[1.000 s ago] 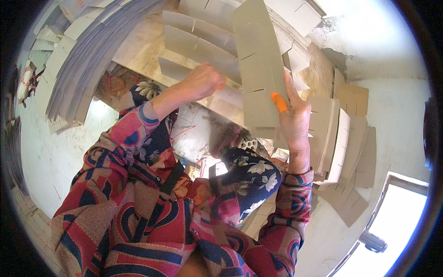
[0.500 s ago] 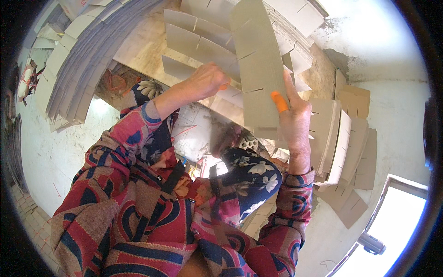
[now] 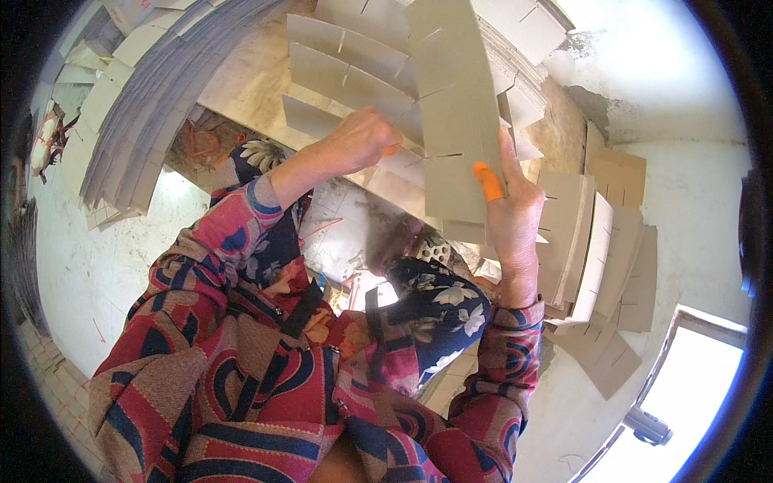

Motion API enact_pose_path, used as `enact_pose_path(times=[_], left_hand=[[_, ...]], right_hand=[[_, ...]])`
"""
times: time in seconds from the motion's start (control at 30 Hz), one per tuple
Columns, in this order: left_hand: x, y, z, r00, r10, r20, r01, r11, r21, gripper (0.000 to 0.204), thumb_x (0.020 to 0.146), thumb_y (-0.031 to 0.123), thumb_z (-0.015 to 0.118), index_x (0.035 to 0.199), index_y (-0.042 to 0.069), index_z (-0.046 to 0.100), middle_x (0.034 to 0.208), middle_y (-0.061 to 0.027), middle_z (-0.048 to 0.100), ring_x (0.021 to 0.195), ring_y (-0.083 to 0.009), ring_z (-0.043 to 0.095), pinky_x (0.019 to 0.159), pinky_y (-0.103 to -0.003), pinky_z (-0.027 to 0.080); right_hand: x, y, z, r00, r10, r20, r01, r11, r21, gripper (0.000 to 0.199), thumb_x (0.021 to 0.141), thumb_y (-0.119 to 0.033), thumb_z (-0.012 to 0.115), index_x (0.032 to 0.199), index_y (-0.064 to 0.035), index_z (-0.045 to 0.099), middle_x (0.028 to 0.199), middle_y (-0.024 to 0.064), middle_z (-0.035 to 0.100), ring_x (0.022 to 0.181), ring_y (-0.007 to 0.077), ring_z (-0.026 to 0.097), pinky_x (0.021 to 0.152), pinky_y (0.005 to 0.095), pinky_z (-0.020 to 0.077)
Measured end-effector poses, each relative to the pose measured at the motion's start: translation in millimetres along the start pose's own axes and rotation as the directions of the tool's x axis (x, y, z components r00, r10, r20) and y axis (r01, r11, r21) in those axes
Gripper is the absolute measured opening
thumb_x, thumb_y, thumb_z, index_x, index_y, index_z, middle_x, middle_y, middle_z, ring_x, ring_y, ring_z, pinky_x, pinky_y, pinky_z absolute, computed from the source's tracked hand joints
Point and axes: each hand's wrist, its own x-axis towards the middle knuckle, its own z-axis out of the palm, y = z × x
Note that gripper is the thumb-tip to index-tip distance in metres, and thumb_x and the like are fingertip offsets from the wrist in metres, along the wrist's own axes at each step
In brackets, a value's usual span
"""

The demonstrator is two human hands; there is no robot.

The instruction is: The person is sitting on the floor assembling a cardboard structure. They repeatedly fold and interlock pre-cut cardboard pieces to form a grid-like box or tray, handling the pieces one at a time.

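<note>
A long grey cardboard divider strip (image 3: 460, 121) with slots cut along its edge is in my right hand (image 3: 515, 221). The hand grips its right edge low down, the orange-covered thumb lying over the face. My left hand (image 3: 364, 141) is closed at the near end of several slotted cardboard strips (image 3: 348, 76) standing on edge in rows. An orange cover shows on one of its fingers. What those fingers pinch, if anything, is hidden. The held strip stands upright across the right ends of the rows and hides part of them.
The strips stand on a wooden board (image 3: 241, 84) in front of my knees. A tall stack of cardboard (image 3: 153, 105) rises at the left. More slotted sheets (image 3: 564, 233) lean at the right, near a white wall (image 3: 684, 209). Loose sheets (image 3: 604, 362) lie below them.
My right hand and the strip it holds have shifted slightly, the strip's upper part moving a little to the right. My left hand has stayed nearly still.
</note>
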Motion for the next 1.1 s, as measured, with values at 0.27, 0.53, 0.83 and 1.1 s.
enact_pose_path(times=[0.27,0.53,0.83,1.1], left_hand=[[2.4,3.1,-3.8,1.0,-0.024,0.01,0.024,1.0,0.012,0.004,0.071,0.006,0.063,0.07,0.004,0.06,0.064,-0.0152,0.055,0.069,-0.0338,0.057,0.066,-0.042,0.045],[1.9,0.8,-0.7,1.0,-0.009,0.007,0.009,1.0,0.013,0.004,0.071,0.006,0.063,0.07,0.004,0.06,0.063,-0.0145,0.055,0.066,-0.0336,0.056,0.064,-0.042,0.044],[7.1,4.8,-0.8,0.999,-0.016,-0.043,0.016,1.0,0.005,0.003,0.072,0.007,0.063,0.073,0.004,0.064,0.066,-0.0148,0.057,0.069,-0.0335,0.057,0.063,-0.043,0.044],[10.6,6.0,2.2,1.0,-0.015,0.016,0.015,1.0,-0.023,0.006,0.071,0.009,0.065,0.072,0.005,0.062,0.066,-0.0138,0.057,0.071,-0.0327,0.057,0.064,-0.042,0.044]], right_hand=[[-5.2,5.1,12.9,1.0,0.011,-0.009,-0.011,1.0,-0.007,0.051,0.084,0.002,0.057,0.132,-0.0016,0.043,0.115,0.0269,0.055,0.101,0.0346,0.061,0.078,0.0336,0.0505],[-5.8,14.8,28.7,0.996,0.025,0.09,-0.027,0.999,0.025,0.054,0.079,-0.001,0.065,0.131,-0.0034,0.047,0.113,0.0223,0.059,0.092,0.0282,0.065,0.077,0.03,0.0494],[8.1,29.9,52.9,0.992,-0.037,0.122,0.041,0.999,-0.032,0.056,0.076,0.006,0.061,0.13,0.0027,0.045,0.085,0.0286,0.059,0.068,0.0338,0.063,0.062,0.0342,0.0501],[-16.4,52.8,96.1,0.951,-0.136,0.276,0.149,0.988,-0.027,0.06,0.079,-0.001,0.053,0.134,0.0059,0.033,0.072,0.0229,0.059,0.063,0.0389,0.059,0.057,0.0443,0.0478]])
